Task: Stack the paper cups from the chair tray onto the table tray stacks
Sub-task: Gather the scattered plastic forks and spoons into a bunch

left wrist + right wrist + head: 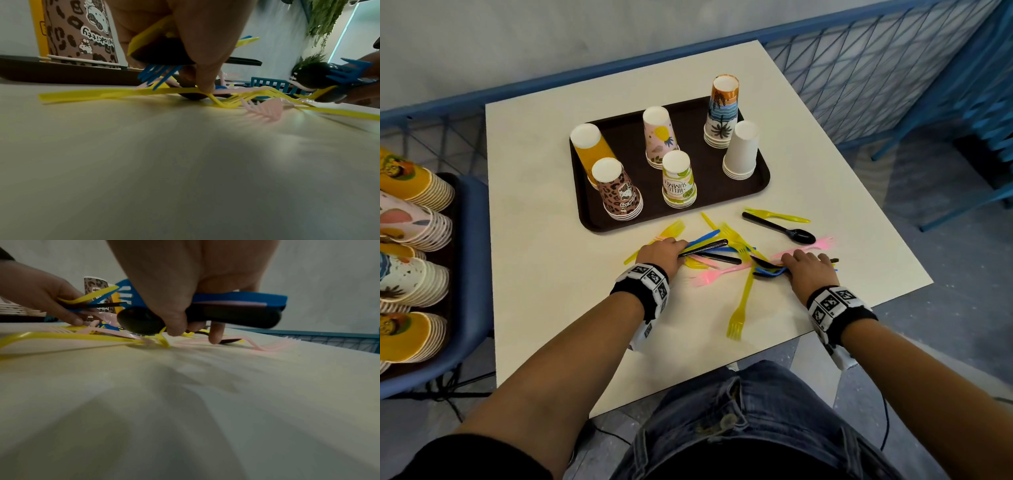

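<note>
Six upside-down paper cup stacks stand on the dark table tray (763,180), among them a leopard-print stack (619,193), a white stack (741,150) and a tall palm-print stack (722,113). More cup stacks (410,240) lie on their sides on the chair tray at the left. Neither hand holds a cup. My left hand (673,248) grips a bundle of plastic cutlery (164,53) just in front of the tray. On the right, my right hand (803,262) grips a black spoon (226,316) together with a blue fork (236,297), low over the table.
Loose yellow, pink and blue forks (739,301) and a black spoon (780,228) lie scattered on the white table (544,240) between the tray and the near edge. The blue chair (472,240) stands against the table's left side. A blue railing (876,85) runs behind.
</note>
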The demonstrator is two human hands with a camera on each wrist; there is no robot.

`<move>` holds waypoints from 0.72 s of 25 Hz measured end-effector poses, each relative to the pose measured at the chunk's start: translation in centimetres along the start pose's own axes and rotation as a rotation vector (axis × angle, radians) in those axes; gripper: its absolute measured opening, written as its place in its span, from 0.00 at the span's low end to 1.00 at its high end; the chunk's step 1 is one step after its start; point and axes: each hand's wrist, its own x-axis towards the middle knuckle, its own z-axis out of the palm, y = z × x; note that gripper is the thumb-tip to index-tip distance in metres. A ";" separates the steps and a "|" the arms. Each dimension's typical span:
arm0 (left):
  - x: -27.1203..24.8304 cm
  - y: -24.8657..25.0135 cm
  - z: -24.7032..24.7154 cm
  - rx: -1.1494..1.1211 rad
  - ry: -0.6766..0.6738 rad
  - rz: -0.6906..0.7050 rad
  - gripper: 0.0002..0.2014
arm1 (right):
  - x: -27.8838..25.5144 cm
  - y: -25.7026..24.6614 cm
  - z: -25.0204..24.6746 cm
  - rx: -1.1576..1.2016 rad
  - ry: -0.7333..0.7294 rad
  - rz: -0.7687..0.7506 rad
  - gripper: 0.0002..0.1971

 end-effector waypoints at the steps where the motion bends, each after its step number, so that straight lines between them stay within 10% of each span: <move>1: 0.1 0.0 0.0 0.000 -0.004 0.003 0.21 | 0.3 0.1 -0.2 0.020 0.007 -0.002 0.17; 18: -2.7 -3.1 1.4 0.015 0.074 -0.058 0.18 | 1.0 -0.8 -0.8 -0.018 -0.026 0.100 0.16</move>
